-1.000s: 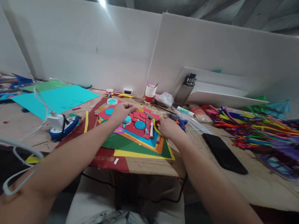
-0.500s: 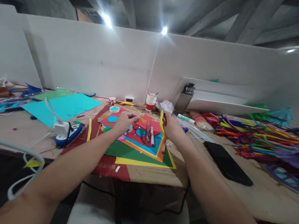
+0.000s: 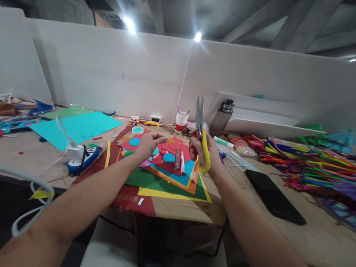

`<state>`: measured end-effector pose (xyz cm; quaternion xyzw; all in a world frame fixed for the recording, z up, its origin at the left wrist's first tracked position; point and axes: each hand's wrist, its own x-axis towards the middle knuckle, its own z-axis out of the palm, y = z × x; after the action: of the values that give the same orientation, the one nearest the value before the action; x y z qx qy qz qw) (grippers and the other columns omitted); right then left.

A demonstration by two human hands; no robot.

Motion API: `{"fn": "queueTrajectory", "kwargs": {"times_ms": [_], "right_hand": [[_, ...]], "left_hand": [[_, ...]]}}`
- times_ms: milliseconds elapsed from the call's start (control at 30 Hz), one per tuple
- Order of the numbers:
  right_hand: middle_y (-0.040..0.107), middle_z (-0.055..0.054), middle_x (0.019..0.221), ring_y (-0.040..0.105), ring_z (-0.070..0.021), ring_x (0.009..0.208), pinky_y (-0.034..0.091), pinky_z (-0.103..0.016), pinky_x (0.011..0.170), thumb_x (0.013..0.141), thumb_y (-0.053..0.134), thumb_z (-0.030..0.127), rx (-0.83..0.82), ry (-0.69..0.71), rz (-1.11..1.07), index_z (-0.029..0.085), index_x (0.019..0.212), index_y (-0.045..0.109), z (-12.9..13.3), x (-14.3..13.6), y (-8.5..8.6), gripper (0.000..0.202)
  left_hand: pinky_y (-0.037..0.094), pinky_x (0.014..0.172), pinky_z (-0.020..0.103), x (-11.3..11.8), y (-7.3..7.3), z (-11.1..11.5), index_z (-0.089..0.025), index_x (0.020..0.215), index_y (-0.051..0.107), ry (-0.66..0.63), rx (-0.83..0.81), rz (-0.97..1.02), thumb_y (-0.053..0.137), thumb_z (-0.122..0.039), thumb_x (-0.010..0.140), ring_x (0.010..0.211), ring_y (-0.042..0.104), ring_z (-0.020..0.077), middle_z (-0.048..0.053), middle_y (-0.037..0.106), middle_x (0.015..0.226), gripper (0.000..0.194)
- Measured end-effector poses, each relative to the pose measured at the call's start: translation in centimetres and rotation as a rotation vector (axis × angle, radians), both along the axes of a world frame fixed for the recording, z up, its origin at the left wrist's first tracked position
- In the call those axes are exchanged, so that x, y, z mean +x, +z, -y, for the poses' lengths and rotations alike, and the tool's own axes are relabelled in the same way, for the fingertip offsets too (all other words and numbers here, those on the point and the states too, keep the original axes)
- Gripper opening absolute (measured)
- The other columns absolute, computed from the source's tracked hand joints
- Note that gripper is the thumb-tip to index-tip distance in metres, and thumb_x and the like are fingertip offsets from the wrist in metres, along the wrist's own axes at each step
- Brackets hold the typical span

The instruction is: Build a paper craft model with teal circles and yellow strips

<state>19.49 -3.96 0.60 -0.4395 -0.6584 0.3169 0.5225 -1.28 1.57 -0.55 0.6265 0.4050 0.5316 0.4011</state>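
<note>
My right hand (image 3: pixel 210 157) grips a pair of scissors (image 3: pixel 201 126) by the yellow handles, blades pointing up and slightly parted. My left hand (image 3: pixel 149 144) pinches a small yellow piece (image 3: pixel 170 140), probably paper, over the stack of coloured sheets. Red paper (image 3: pixel 151 166) tops that stack, with blue, orange, green (image 3: pixel 165 187) and yellow sheets beneath. Blue paper circles (image 3: pixel 169 158) lie on the red paper, beside a utility knife (image 3: pixel 177 159) and a white marker (image 3: pixel 182 163) with a red end. A round lid-like ring (image 3: pixel 137 130) sits behind my left hand.
On the left are a turquoise sheet (image 3: pixel 77 128) and a blue power strip (image 3: pixel 84 161) with a white plug and cable. A paper cup (image 3: pixel 181 120) holding pens stands behind. To the right lie a black phone (image 3: pixel 273 196), a glue stick (image 3: pixel 224 142) and many pipe cleaners (image 3: pixel 311 155).
My right hand has turned the scissors so their blades stand upright and show more fully. The left hand stays nearly in place with the yellow piece.
</note>
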Motion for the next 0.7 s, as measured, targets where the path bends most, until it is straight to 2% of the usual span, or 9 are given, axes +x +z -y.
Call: {"fn": "queueTrajectory", "kwargs": {"times_ms": [100, 200, 400, 500, 700], "right_hand": [[0.046, 0.008, 0.061, 0.041, -0.0085, 0.04, 0.035, -0.02, 0.035, 0.084, 0.054, 0.054, -0.061, 0.111, -0.123, 0.025, 0.104, 0.049, 1.0, -0.9, 0.3, 0.036], [0.05, 0.007, 0.058, 0.043, -0.0084, 0.036, 0.035, -0.02, 0.032, 0.085, 0.054, 0.054, -0.143, 0.189, -0.085, 0.022, 0.099, 0.052, 1.8, -1.5, 0.6, 0.035], [0.051, 0.007, 0.053, 0.046, -0.0093, 0.036, 0.037, -0.02, 0.032, 0.086, 0.051, 0.052, -0.27, 0.277, 0.005, 0.021, 0.086, 0.049, 2.4, -1.9, 0.9, 0.031], [0.054, 0.006, 0.056, 0.049, -0.0092, 0.038, 0.038, -0.019, 0.034, 0.086, 0.052, 0.054, -0.29, 0.293, 0.072, 0.021, 0.084, 0.048, 2.4, -1.9, 0.8, 0.033], [0.055, 0.006, 0.058, 0.05, -0.0093, 0.039, 0.04, -0.019, 0.034, 0.084, 0.053, 0.059, -0.349, 0.3, 0.099, 0.021, 0.087, 0.047, 2.4, -1.9, 0.4, 0.038]], "left_hand": [[0.043, 0.07, 0.027, -0.2, -0.2, -0.3, -0.017, 0.071, 0.072, -0.012, -0.033, 0.124, 0.08, -0.04, 0.064, 0.068, 0.059, 0.0139, 0.004, 0.07, 0.071, 0.026], [0.044, 0.07, 0.026, -0.3, -0.2, -0.6, -0.016, 0.075, 0.071, -0.074, -0.132, 0.325, 0.081, -0.037, 0.065, 0.07, 0.06, 0.0122, 0.004, 0.069, 0.075, 0.026], [0.046, 0.069, 0.026, -0.5, 1.7, -0.3, -0.017, 0.084, 0.07, -0.14, -0.331, 0.704, 0.07, -0.023, 0.079, 0.08, 0.065, 0.0127, 0.004, 0.072, 0.087, 0.007], [0.046, 0.068, 0.026, -0.7, 2.5, -0.2, -0.017, 0.082, 0.07, -0.135, -0.374, 0.775, 0.065, -0.021, 0.084, 0.079, 0.065, 0.0116, 0.003, 0.073, 0.085, 0.006], [0.046, 0.071, 0.027, -0.9, 2.9, -0.1, -0.018, 0.079, 0.07, -0.139, -0.383, 0.81, 0.07, -0.024, 0.081, 0.081, 0.065, 0.0118, 0.003, 0.073, 0.087, 0.006]]}}
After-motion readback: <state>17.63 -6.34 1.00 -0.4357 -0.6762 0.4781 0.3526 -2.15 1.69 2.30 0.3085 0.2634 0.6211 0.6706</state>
